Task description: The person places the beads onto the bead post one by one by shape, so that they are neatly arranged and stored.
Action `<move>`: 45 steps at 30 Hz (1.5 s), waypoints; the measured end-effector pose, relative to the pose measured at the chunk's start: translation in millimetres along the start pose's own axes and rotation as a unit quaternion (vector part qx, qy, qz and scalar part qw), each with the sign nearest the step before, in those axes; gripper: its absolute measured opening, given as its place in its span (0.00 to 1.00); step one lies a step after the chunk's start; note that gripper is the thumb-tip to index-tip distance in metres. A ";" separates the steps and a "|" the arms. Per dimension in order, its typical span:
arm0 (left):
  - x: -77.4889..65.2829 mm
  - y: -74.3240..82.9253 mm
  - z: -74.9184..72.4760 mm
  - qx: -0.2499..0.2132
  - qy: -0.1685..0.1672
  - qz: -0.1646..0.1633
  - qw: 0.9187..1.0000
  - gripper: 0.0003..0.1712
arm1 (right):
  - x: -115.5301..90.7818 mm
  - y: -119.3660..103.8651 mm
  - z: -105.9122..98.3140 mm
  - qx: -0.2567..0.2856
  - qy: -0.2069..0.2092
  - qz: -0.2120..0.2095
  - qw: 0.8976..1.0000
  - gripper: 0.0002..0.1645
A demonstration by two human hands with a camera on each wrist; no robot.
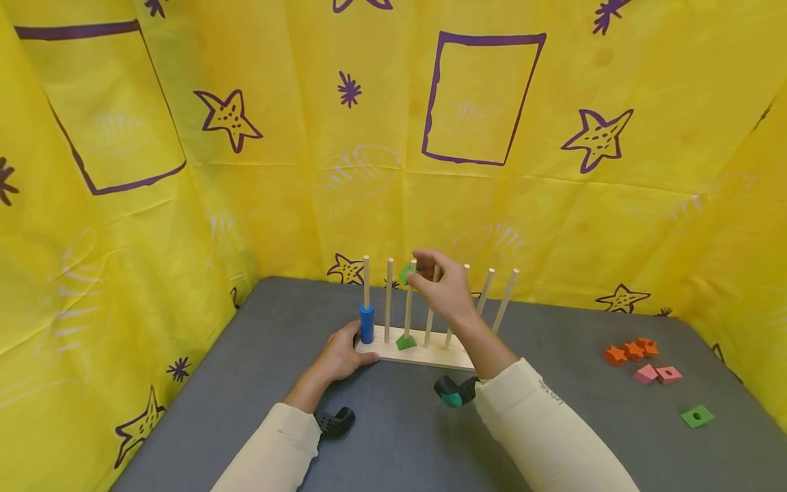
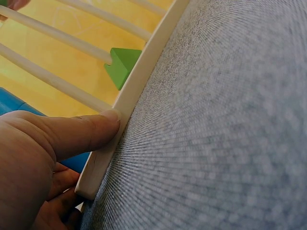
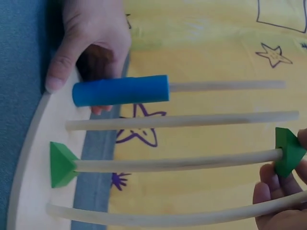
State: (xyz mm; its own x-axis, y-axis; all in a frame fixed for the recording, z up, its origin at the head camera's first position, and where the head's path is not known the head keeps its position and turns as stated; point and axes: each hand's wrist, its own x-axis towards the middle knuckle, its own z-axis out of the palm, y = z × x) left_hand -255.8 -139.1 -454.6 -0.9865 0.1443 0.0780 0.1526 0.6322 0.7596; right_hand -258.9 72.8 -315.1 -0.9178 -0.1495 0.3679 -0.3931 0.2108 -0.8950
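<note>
A pale wooden base (image 1: 424, 355) carries a row of several upright pegs. My left hand (image 1: 337, 354) grips the base's left end, thumb along the front edge. Beside it, blue cylindrical pieces (image 1: 367, 324) sit on the leftmost peg. One green block (image 2: 123, 67) lies at the foot of the third peg (image 3: 177, 164). At that peg's top, my right hand (image 1: 444, 283) pinches a second green block (image 3: 288, 152) between thumb and fingers, with the peg's tip at the block's hole.
On the grey table (image 1: 393, 451), orange star pieces (image 1: 632, 351), two pink blocks (image 1: 645, 373) and a green block with a hole (image 1: 697, 416) lie at the right. Behind the table hangs a yellow patterned curtain (image 1: 295, 205).
</note>
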 end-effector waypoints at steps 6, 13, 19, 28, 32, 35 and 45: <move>-0.1 -1.5 0.2 -0.004 0.002 0.001 1.000 0.44 | -2.3 12.7 2.9 0.023 0.011 0.009 1.000 0.34; 0.5 -3.5 1.1 0.002 0.005 0.007 1.000 0.44 | -8.0 22.9 7.6 0.045 0.021 0.029 0.998 0.33; -0.3 -2.4 0.2 0.000 0.002 0.002 1.000 0.44 | -13.3 34.5 13.0 0.042 0.030 0.040 0.998 0.32; -0.3 -3.1 0.4 0.003 0.002 -0.001 1.000 0.45 | -21.5 52.0 20.9 0.050 0.039 0.048 0.997 0.32; 0.4 -3.3 0.8 0.008 0.003 0.001 1.000 0.45 | -24.3 61.1 24.7 0.053 0.040 0.051 0.996 0.33; 0.6 -3.0 1.0 0.009 0.003 0.001 1.000 0.45 | -26.0 68.3 27.1 0.051 0.040 0.053 0.997 0.33; 0.0 -2.4 0.8 0.004 0.004 0.002 1.000 0.44 | -32.3 86.2 32.7 0.043 0.039 0.053 0.997 0.32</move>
State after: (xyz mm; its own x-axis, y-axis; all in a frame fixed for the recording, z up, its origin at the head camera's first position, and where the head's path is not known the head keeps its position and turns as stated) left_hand -256.1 -140.0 -456.9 -0.9862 0.1417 0.0861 0.1575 0.6381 0.7537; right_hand -261.3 64.2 -412.4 -0.9567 -0.0536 0.2861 -0.2908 0.1373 -0.9469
